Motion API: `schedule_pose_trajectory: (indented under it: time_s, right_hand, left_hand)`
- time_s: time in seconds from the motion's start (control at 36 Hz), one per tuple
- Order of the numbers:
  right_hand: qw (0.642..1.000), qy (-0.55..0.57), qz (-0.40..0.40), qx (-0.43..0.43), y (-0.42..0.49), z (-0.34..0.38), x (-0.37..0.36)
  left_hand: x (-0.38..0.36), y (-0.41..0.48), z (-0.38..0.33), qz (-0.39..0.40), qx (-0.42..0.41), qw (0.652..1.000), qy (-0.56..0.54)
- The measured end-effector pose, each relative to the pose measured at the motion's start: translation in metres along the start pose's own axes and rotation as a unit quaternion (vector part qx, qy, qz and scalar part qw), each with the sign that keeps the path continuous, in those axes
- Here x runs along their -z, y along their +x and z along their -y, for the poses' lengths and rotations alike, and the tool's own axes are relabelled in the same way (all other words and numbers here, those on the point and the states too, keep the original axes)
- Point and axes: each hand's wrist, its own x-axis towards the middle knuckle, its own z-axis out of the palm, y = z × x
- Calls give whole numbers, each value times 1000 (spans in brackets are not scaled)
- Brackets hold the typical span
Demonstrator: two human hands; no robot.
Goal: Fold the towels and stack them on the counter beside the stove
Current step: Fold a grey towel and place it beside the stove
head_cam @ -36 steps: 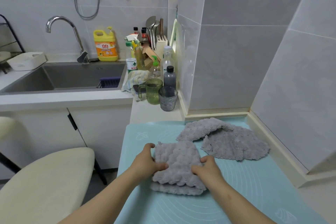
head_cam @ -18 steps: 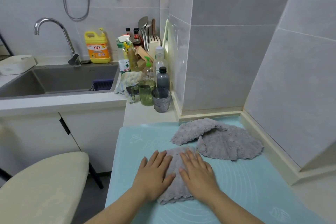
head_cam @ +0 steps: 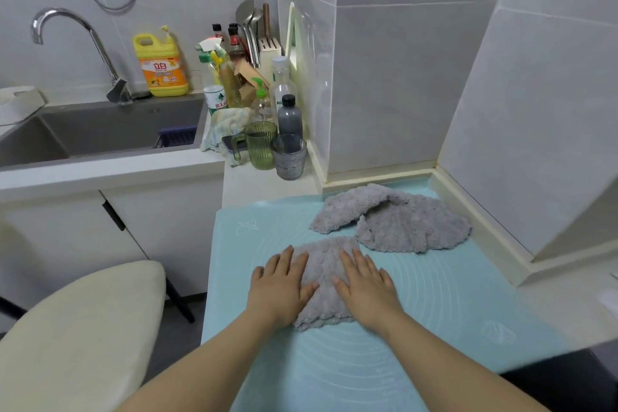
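Left hand: the left hand (head_cam: 284,284) lies flat, palm down, fingers straight and slightly spread, pressing the left part of the folded towel (head_cam: 326,278); it grasps nothing.
Right hand: the right hand (head_cam: 364,288) lies flat, palm down, fingers straight, pressing the right part of the same towel; it grasps nothing.
Towel location: on the teal mat (head_cam: 434,294), near its middle, under both palms.
Second towel: the unfolded towel (head_cam: 401,221) lies rumpled toward the back wall, one corner flipped over, just beside the folded one; contact between the two cannot be confirmed.
Handling estimate: soft, light, limp plush fabric. Layers are likely to spring open when pressure is lifted. It is not fragile.
Grip points: judged best at the side edges, with fingers under the whole bundle and thumbs on top, so all layers lift together.
Appearance: grey, with a thick, bumpy pile and scalloped hems; the folded piece is narrow at the far end and wider near the wrists.
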Motion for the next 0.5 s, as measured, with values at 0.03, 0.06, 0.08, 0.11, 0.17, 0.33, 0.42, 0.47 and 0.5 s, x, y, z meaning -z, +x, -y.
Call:
schedule_pose_trajectory:
  time_s: [0.03,0.06,0.08,0.11,0.17,0.33,0.42,0.47,0.5]
  right_hand:
    - [1000,8,2,-6,-2,1,1]
    - [1000,23,1,-11,-3,2,2]
    - [999,45,-3,-16,-4,3,4]
    - [997,73,-12,-22,-6,5,7]
    - [988,145,-43,-32,-7,6,10]
    - [925,345,-61,-147,-4,6,6]
    - [881,437,-29,-179,-10,5,3]
    - [856,483,6,-185,-18,5,2]
    - [846,501,17,-183,-20,3,0]
  left_hand:
    - [3,0,-1,1,9,1000,-13]
    - [7,0,-2,6,21,999,-37]
    - [11,0,-3,12,38,997,-70]
    - [15,0,-4,16,58,992,-114]
    - [20,-2,-7,17,108,968,-227]
    - [24,-15,-15,23,191,885,-424]
    - [27,-21,-14,40,221,826,-517]
    - [28,-26,-11,80,232,777,-579]
    - [28,-30,-10,107,238,748,-611]
